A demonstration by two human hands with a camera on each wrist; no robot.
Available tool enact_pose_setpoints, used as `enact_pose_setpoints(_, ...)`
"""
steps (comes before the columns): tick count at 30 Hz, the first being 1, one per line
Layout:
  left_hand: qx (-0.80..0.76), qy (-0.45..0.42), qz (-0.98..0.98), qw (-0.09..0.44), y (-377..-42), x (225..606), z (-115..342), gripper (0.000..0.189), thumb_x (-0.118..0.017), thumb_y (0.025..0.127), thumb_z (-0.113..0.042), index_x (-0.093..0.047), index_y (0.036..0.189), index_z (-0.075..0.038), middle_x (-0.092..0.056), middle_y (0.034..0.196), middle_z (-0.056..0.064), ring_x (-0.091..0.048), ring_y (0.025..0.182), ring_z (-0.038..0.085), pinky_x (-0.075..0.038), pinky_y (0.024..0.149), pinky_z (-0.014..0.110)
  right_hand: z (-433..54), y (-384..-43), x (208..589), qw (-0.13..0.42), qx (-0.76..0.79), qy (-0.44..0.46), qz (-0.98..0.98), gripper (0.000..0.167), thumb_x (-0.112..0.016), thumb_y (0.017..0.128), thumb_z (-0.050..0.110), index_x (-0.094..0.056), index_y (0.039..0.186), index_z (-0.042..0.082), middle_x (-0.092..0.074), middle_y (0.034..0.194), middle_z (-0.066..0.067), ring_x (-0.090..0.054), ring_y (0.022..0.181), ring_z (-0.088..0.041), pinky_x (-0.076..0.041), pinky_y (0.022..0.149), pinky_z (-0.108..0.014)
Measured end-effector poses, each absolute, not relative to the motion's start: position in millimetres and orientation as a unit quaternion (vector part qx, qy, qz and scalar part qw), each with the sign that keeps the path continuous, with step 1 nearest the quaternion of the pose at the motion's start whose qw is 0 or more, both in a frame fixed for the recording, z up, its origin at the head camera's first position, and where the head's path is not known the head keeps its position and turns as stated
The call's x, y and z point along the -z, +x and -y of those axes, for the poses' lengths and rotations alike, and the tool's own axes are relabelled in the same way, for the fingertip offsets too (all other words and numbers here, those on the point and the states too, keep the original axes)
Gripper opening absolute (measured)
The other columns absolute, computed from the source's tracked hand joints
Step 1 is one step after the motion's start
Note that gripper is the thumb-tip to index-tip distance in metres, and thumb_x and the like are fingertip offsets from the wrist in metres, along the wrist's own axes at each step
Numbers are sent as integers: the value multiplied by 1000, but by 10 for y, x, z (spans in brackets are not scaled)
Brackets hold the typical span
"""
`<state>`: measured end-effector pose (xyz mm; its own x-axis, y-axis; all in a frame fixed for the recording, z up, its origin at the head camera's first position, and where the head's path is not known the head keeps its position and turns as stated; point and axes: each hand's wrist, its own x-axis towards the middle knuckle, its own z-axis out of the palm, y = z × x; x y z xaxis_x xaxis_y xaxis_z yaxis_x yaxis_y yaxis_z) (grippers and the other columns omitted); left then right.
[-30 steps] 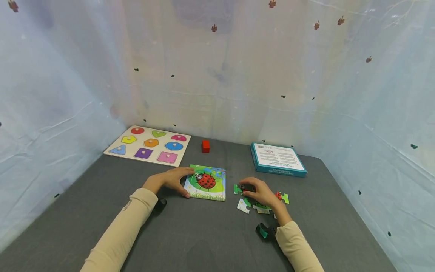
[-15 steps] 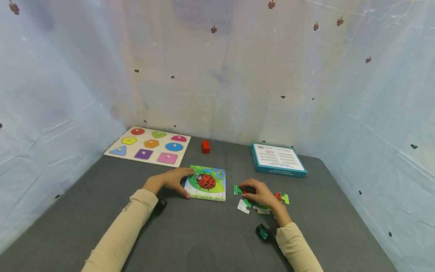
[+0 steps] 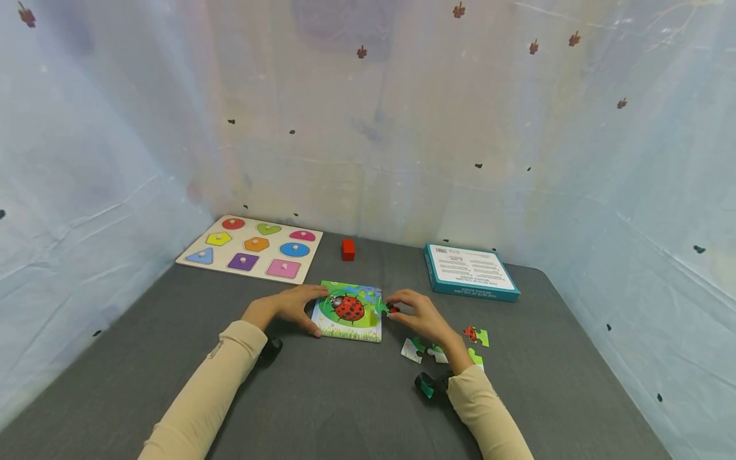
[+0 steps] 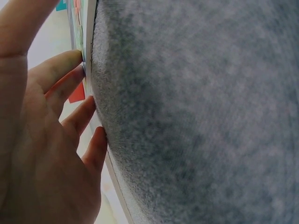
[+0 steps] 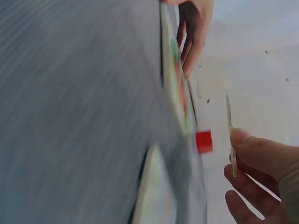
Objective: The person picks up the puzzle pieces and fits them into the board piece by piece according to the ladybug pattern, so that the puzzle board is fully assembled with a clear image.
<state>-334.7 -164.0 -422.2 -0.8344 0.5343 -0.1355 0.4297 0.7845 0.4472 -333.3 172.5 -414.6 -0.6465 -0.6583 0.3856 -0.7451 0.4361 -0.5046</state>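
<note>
A square ladybug picture board lies flat on the dark table. My left hand rests at its left side, fingers spread, with the thumb by the lower left corner. In the left wrist view, fingertips of the left hand touch the board's edge. My right hand pinches a green jigsaw piece with red and black on it, over the board's right edge. The right wrist view shows this jigsaw piece edge-on, raised off the table between thumb and fingers. The right fingers hide part of it.
Several loose jigsaw pieces lie right of the board, some partly behind my right forearm. Behind stand a teal box at right and a red block in the middle. A peg shape board lies at back left, near the curtain.
My right hand has lifted the jigsaw piece from the loose group and moved it left and up to the picture board's right edge. The left hand stays in place.
</note>
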Motion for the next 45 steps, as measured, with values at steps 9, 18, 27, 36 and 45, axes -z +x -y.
enact_pose_setpoints(9, -206, 261, -935, 125, -3339, 4214, 1632, 97, -76, 69, -53, -34, 144, -10, -29, 149, 16, -24, 136, 37, -20, 106, 58, -1265, -3395, 4076, 72, -333, 437, 833, 34, -69, 84, 9, -63, 115, -2, -61, 116, -16, -56, 108, -29, -46, 89, -49)
enact_pose_setpoints(18, -206, 271, -933, 118, -3332, 4210, 1640, 97, -76, 69, -53, -34, 144, -8, -31, 148, 15, -25, 136, 35, -22, 107, 56, -914, -3446, 4223, 69, -314, 461, 827, 31, -68, 84, 8, -63, 113, -4, -63, 109, -18, -59, 101, -30, -48, 86, -45)
enact_pose_setpoints(27, -207, 265, -935, 115, -3327, 4200, 1627, 96, -77, 68, -52, -36, 143, -8, -33, 147, 15, -27, 136, 35, -23, 107, 55, -755, -3465, 4346, 40, -331, 450, 828, 30, -64, 88, 7, -61, 115, -5, -62, 107, -19, -62, 96, -29, -50, 83, -34)
enact_pose_setpoints(36, -214, 266, -933, 112, -3320, 4213, 1635, 97, -77, 68, -53, -36, 143, -8, -34, 147, 14, -28, 135, 34, -23, 107, 54, -658, -3439, 4367, 34, -349, 424, 835, 31, -65, 87, 6, -62, 115, -4, -63, 107, -17, -62, 94, -26, -51, 81, -32)
enact_pose_setpoints(45, -237, 263, -930, 101, -3330, 4256, 1635, 86, -79, 67, -51, -43, 135, -13, -40, 142, 9, -34, 132, 29, -26, 107, 52, -608, -3465, 4443, 67, -340, 422, 837, 30, -69, 83, 8, -65, 111, -2, -65, 104, -14, -61, 93, -25, -49, 78, -30)
